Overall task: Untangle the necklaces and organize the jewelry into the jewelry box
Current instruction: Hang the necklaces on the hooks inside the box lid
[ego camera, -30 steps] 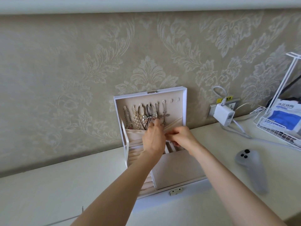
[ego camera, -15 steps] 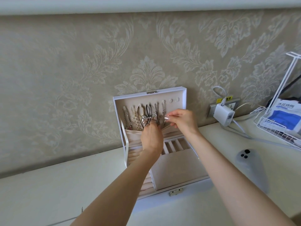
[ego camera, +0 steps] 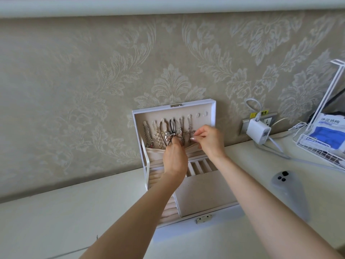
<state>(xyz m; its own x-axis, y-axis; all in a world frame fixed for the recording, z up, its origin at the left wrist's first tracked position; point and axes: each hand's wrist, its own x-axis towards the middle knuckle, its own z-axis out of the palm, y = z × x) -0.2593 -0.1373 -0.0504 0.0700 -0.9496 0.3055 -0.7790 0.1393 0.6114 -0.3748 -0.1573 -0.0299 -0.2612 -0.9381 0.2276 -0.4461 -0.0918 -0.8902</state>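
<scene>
Jewelry box (ego camera: 205, 191): white and open, it stands on the table (ego camera: 56, 221) against the far wall, with its lid (ego camera: 211, 111) upright.
Necklaces: 6 hang in a row from small hooks inside the lid, and the lower ends of the left ones reach a beige pocket (ego camera: 155, 156).
Butterfly necklace (ego camera: 170, 136): on a black cord, in the middle of the row.
Cross necklace (ego camera: 190, 130): silver, the rightmost one of the row.
Left hand (ego camera: 174, 159): reaches over the box from the near side; the fingers are curled and the fingertips pinch the black cord just under the butterfly.
Right hand (ego camera: 210, 141): thumb and forefinger pinch the lower end of the cross necklace; the other fingers are curled.
Box tray: ring rolls (ego camera: 155, 177) at the left, narrow slots (ego camera: 199, 166) at the far right, a plain beige pad at the near right.
Charger (ego camera: 258, 130): white, plugged into the wall socket to the right of the box.
Grey controller (ego camera: 287, 193): lies on the table, well apart from the box, to its right.
Wire rack (ego camera: 321, 152): at the right edge; it holds a blue and white packet (ego camera: 328, 131).
</scene>
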